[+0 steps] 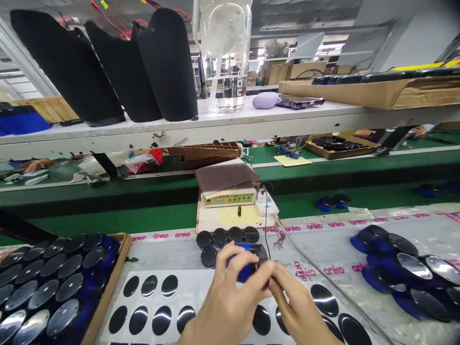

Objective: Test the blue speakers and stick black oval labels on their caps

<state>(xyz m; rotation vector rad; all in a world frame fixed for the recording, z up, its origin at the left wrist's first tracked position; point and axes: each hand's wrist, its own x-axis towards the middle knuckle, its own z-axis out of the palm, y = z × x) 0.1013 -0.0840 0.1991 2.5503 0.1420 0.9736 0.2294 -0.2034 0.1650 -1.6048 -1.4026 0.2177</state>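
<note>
Above a white sheet of round black stickers (161,320), I hold a short blue-and-black cylinder (246,272) tilted on its side. My left hand (228,292) is wrapped round its blue body. At its dark end, the fingers of my right hand (294,299) are pinched together against the rim; what lies between the fingertips is hidden. Just beyond my hands several round black caps (220,236) sit in a cluster on the bench.
On the left a cardboard tray (108,292) holds rows of blue cylinders with black tops. More blue-and-black cylinders (409,273) are grouped at right. A cable (323,273) crosses the bench from a small tester box (230,196). Overhead, a shelf (251,127) carries a clear bottle (226,57).
</note>
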